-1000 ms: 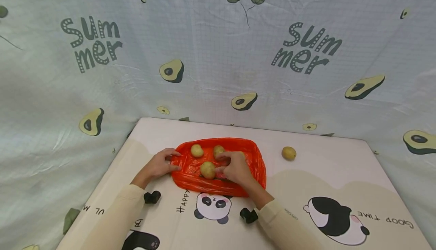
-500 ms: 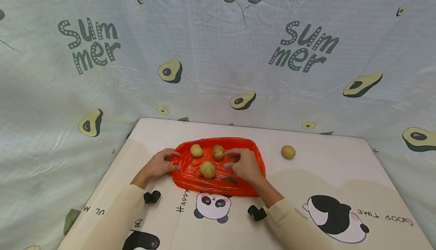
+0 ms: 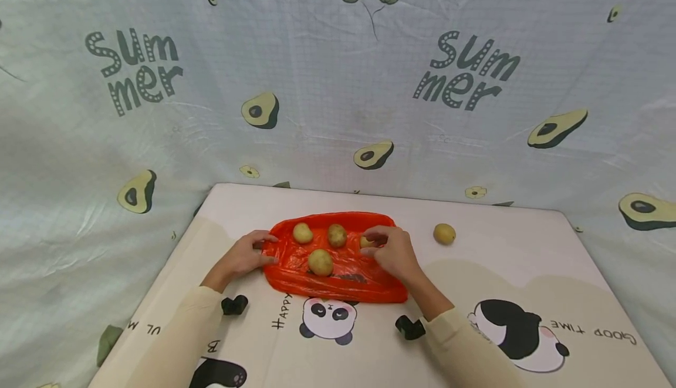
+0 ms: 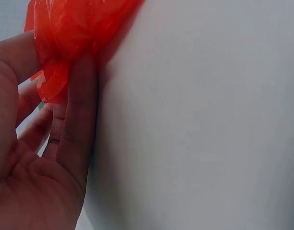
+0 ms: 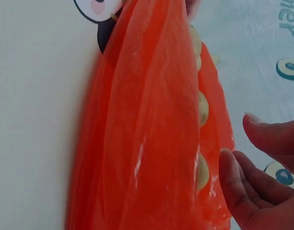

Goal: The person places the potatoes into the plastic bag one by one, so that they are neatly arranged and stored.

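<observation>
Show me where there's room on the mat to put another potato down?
Bare mat lies right of the loose potato, above the big panda print. There is also a strip behind the orange bag, near the cloth wall. The bag is crowded: potatoes plus the left hand and right hand.

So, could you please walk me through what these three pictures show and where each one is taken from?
There is no machine here: a person works with two bare hands. The wide picture comes from a camera on the head, looking down at a table with a panda-print cover. The other two come from cameras on each wrist, very close up.

An orange plastic bag lies flat on the table. Three potatoes sit on it, and one more potato lies on the table cover to the right, apart from the bag. The left hand holds the bag's left edge. The right hand pinches a small potato over the bag.
</observation>
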The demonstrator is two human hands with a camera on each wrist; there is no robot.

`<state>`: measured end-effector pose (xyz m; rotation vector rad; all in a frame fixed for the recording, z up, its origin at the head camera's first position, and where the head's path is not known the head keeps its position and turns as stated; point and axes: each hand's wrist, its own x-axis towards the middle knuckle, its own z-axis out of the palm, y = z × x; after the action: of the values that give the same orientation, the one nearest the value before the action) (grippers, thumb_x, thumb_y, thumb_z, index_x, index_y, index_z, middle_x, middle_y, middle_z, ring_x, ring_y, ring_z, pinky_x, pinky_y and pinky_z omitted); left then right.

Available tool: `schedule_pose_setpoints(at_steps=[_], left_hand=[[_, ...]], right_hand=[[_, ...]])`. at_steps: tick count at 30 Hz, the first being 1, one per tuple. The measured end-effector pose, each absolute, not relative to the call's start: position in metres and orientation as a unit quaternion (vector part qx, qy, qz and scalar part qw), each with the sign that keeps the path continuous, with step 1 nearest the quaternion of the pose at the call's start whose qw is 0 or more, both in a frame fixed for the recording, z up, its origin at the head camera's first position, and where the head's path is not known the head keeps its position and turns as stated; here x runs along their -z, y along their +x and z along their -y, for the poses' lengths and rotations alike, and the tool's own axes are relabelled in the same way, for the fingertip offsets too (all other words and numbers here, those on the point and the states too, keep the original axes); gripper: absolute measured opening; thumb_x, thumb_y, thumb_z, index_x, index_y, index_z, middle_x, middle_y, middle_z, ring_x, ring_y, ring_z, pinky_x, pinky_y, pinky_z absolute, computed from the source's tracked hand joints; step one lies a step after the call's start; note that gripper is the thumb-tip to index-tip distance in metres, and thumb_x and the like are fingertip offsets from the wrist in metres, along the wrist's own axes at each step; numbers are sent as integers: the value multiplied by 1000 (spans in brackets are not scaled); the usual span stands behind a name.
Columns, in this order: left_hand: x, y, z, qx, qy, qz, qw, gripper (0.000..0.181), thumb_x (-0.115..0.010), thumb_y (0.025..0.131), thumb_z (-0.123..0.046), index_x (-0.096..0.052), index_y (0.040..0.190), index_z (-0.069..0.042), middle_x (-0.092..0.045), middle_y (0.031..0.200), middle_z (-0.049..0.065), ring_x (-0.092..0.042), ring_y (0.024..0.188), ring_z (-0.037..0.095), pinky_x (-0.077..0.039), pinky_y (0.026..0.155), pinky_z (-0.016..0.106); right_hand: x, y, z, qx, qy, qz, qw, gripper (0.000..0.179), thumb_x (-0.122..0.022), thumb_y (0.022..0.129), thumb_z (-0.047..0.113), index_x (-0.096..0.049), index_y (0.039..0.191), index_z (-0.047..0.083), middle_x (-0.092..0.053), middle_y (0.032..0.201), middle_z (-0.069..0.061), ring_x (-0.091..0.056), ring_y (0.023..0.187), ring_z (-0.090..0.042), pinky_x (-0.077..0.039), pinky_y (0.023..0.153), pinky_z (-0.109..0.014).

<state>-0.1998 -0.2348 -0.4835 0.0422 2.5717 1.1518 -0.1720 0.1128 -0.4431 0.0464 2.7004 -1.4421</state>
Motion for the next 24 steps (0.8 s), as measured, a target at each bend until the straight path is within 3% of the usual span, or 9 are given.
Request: schedule_pose_setpoints(at_steps=[24], left_hand=[[485,-199,234,-392,8,-908,150,49,-77,89,-15,-64,135,-5,-46,157,22,-54,131,42,-58,104,51]], right_hand=[[442,-174,-150,465,20,-885,26,34,-79,90,6,-75,123,9,-75,121,-14,-66,104,-28,-62,96,-43]])
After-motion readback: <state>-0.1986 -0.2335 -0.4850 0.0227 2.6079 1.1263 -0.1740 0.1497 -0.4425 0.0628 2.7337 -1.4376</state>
